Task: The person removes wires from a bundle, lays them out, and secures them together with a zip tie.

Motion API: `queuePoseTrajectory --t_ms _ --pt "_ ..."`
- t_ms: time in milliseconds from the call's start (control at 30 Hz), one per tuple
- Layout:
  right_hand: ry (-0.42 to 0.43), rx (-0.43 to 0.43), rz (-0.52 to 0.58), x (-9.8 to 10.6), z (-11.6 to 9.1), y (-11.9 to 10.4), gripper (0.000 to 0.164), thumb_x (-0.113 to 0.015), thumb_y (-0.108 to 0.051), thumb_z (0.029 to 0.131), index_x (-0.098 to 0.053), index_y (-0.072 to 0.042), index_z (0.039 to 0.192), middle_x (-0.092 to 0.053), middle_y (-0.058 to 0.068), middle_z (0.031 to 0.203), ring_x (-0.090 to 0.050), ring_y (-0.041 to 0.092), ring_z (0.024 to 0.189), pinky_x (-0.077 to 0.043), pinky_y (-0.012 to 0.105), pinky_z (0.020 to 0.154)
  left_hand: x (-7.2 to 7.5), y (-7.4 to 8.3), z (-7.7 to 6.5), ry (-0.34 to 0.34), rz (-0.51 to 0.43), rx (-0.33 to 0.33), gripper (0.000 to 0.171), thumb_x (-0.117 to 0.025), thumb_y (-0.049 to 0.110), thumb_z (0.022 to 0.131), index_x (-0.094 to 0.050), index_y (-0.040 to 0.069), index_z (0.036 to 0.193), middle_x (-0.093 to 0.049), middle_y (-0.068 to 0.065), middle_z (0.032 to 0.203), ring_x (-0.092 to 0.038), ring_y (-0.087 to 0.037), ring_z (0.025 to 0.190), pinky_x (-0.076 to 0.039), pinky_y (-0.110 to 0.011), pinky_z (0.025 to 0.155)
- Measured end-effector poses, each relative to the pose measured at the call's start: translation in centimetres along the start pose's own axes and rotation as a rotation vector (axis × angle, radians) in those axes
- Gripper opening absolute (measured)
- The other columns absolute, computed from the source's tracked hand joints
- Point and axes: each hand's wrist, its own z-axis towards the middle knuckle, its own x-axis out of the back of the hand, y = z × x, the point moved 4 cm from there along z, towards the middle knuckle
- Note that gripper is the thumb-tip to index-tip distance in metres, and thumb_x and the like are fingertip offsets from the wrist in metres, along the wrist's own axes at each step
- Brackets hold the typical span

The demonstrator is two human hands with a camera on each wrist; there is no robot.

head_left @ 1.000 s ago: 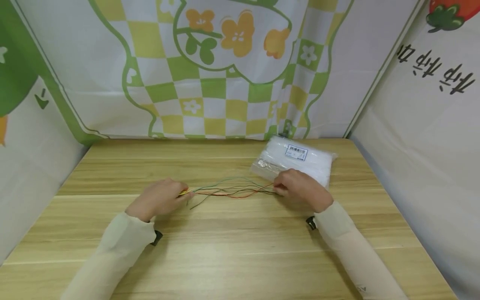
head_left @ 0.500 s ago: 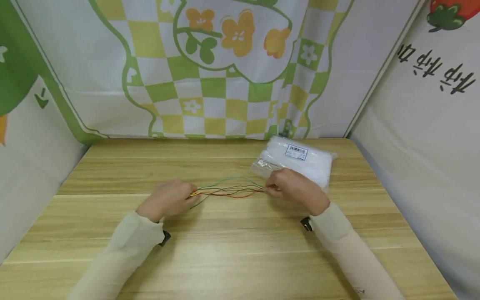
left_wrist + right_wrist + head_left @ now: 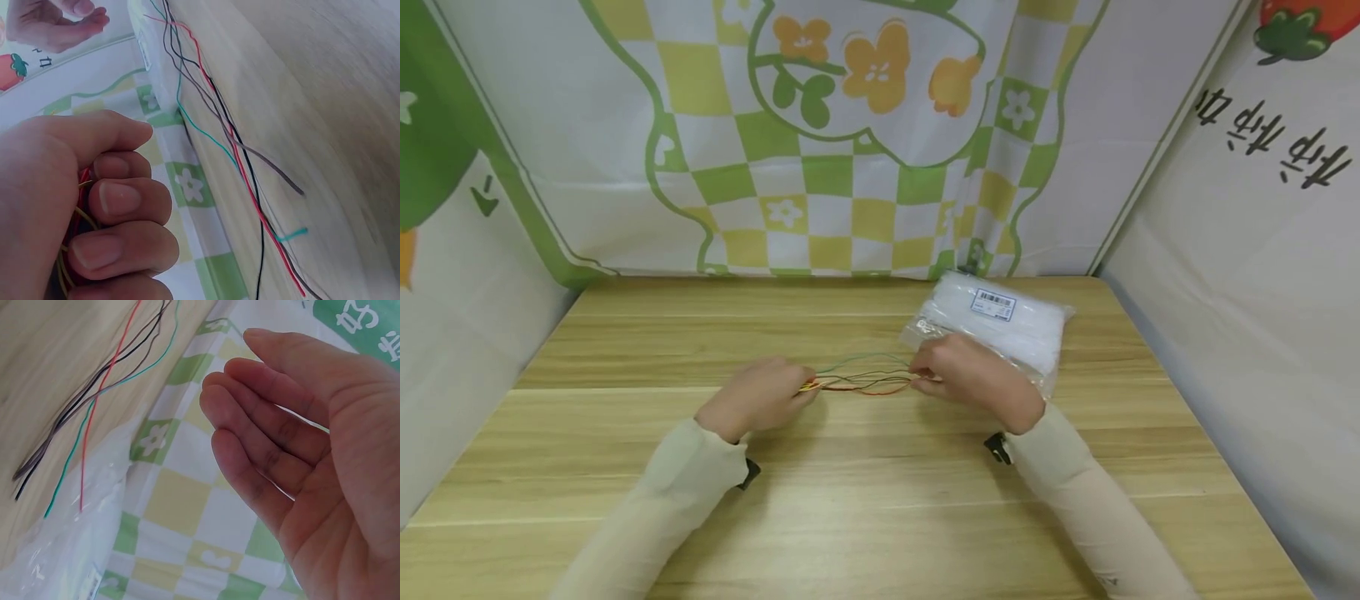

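Observation:
My left hand (image 3: 760, 396) is curled into a fist round a bunch of thin wires. Yellow wires (image 3: 80, 215) and a bit of red show inside that fist in the left wrist view. Several loose wires (image 3: 865, 382), red, black, green and brown, stretch across the table between the hands. The left wrist view has these loose wires (image 3: 234, 140) lying apart from the fist. My right hand (image 3: 973, 375) hovers near their right ends. In the right wrist view, the right hand (image 3: 300, 437) has loosely bent fingers and an empty palm, with the wires (image 3: 94, 394) beyond it.
A clear plastic bag (image 3: 1000, 321) with white contents and a barcode label lies at the back right of the wooden table (image 3: 865, 508), just behind the right hand. A checked cloth (image 3: 850, 192) hangs along the table's back edge.
My left hand has moved right with the wires in its grip. My right hand has drifted left along the loose wires, which look unmoved on the table.

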Motion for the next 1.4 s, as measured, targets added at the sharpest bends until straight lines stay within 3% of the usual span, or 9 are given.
queuePoseTrajectory --t_ms 300,533,800,933,1067,1233,1300,1400 --pt "-0.029 0.042 -0.017 -0.3 1.0 -1.5 0.016 -0.078 -0.013 0.095 -0.072 -0.015 0.08 -0.061 -0.006 0.073 -0.051 0.002 0.065 -0.046 0.017 0.062 -0.3 1.4 1.0 0.001 0.008 -0.037 0.028 -0.058 0.023 0.108 -0.063 0.017 0.082 -0.05 0.004 0.064 -0.045 -0.012 0.06 -0.042 -0.033 0.064" --pt "-0.004 0.085 -0.045 -0.2 1.9 -2.8 0.01 -0.079 -0.017 0.096 -0.075 -0.014 0.088 -0.068 -0.004 0.081 -0.06 0.006 0.07 -0.052 0.02 0.066 -0.5 2.7 1.9 0.006 0.031 -0.079 0.029 -0.061 0.024 0.106 -0.063 0.017 0.079 -0.051 0.005 0.063 -0.045 -0.011 0.058 -0.041 -0.031 0.061" --pt "0.038 0.176 -0.044 -0.8 2.9 -4.2 0.005 -0.078 -0.019 0.097 -0.077 -0.014 0.096 -0.072 -0.002 0.089 -0.066 0.008 0.075 -0.055 0.023 0.071 -0.8 4.2 2.7 0.006 -0.043 -0.106 0.021 -0.061 0.019 0.105 -0.068 0.014 0.086 -0.045 0.008 0.062 -0.038 -0.008 0.055 -0.034 -0.025 0.056" --pt "0.063 0.192 -0.006 -1.1 3.2 -4.5 0.004 -0.077 -0.014 0.097 -0.075 -0.013 0.094 -0.07 -0.002 0.087 -0.066 0.008 0.076 -0.055 0.022 0.072 -0.8 4.6 2.8 0.011 -0.072 -0.1 0.028 -0.062 0.022 0.107 -0.064 0.016 0.08 -0.038 0.008 0.06 -0.034 -0.007 0.054 -0.029 -0.023 0.053" --pt "0.078 0.194 0.01 -1.1 3.2 -4.5 0.009 -0.075 -0.011 0.097 -0.071 -0.013 0.089 -0.065 -0.003 0.082 -0.062 0.008 0.075 -0.054 0.022 0.071 -0.8 4.6 2.8 0.014 -0.089 -0.103 0.029 -0.06 0.019 0.107 -0.063 0.015 0.079 -0.036 0.008 0.06 -0.032 -0.008 0.054 -0.028 -0.023 0.052" --pt "0.108 0.186 0.01 -0.7 2.8 -3.5 0.02 -0.075 -0.004 0.094 -0.063 -0.012 0.081 -0.058 -0.003 0.076 -0.055 0.009 0.071 -0.049 0.022 0.067 -0.9 3.9 2.5 0.006 -0.043 -0.11 0.022 -0.056 0.019 0.109 -0.072 0.01 0.098 -0.058 0.004 0.073 -0.047 -0.01 0.064 -0.045 -0.03 0.063" --pt "0.127 0.179 -0.005 -0.4 2.4 -2.8 0.022 -0.075 -0.001 0.092 -0.061 -0.012 0.079 -0.057 -0.002 0.075 -0.054 0.01 0.07 -0.048 0.024 0.066 -1.0 3.4 2.2 -0.008 -0.032 -0.105 0.025 -0.054 0.023 0.111 -0.071 0.011 0.097 -0.061 0.003 0.077 -0.052 -0.01 0.068 -0.05 -0.033 0.071" --pt "0.163 0.146 -0.01 0.0 1.5 -1.5 0.022 -0.076 0.004 0.09 -0.062 -0.011 0.081 -0.06 -0.001 0.077 -0.057 0.012 0.072 -0.051 0.026 0.069 -1.0 2.4 1.6 -0.033 -0.065 -0.085 0.035 -0.049 0.027 0.114 -0.067 0.012 0.088 -0.055 0.002 0.071 -0.05 -0.012 0.067 -0.05 -0.037 0.075"
